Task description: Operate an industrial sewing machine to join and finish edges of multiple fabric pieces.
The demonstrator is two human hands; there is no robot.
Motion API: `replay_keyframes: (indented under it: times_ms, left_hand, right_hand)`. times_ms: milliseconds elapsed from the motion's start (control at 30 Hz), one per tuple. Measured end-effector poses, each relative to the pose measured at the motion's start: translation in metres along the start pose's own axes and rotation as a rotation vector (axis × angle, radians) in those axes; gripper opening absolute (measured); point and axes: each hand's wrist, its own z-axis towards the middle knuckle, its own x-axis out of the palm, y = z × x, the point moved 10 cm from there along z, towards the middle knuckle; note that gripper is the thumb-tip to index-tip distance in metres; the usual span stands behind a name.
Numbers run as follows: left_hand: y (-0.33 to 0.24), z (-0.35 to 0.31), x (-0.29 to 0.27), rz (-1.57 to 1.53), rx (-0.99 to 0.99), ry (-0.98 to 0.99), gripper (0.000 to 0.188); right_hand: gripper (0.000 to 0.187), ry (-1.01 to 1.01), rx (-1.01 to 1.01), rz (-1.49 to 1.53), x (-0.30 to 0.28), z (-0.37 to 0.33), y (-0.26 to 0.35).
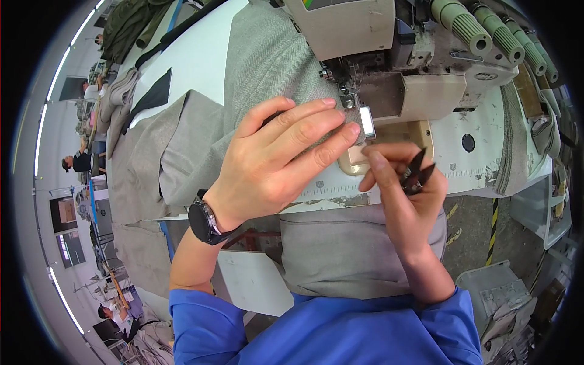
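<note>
My left hand (pixel 267 164), with a black watch on its wrist, lies flat on a grey woven fabric (pixel 261 67). Its fingers stretch to the right, and their tips are at the fabric's edge beside the presser foot (pixel 348 101) of an overlock sewing machine (pixel 344 27). My right hand (pixel 407 201) is curled around small dark thread snips (pixel 415 177), whose blades point up from the palm. Its thumb and forefinger come close together near the fabric's edge, just in front of the machine. Whether they pinch a thread or the cloth cannot be made out.
Ribbed tension dials (pixel 465 27) stick out of the machine at upper right. A black fabric piece (pixel 152 97) lies on the white table at left. Grey cloth (pixel 340 249) covers my lap; a grey plastic bin (pixel 499 280) stands at right. Several people sit far left.
</note>
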Motion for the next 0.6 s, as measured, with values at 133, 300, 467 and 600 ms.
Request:
replay_keyframes:
  times_ms: [133,300,467,600]
  left_hand:
    - [0.006,0.000,0.000,-0.076,-0.042,0.006,0.040]
    - [0.006,0.000,0.001,-0.072,-0.046,0.002,0.040]
    - [0.007,0.000,0.002,-0.076,-0.067,-0.011,0.042]
    - [0.010,0.001,0.002,-0.100,-0.076,-0.026,0.041]
  right_hand:
    - [0.014,-0.053,-0.323,-0.242,-0.008,-0.004,0.025]
    - [0.025,0.070,-0.723,-0.636,0.010,-0.012,0.049]
    - [0.039,0.156,-0.877,-0.876,0.020,-0.014,0.052]
    - [0.046,0.183,-0.866,-0.925,0.022,-0.009,0.054]
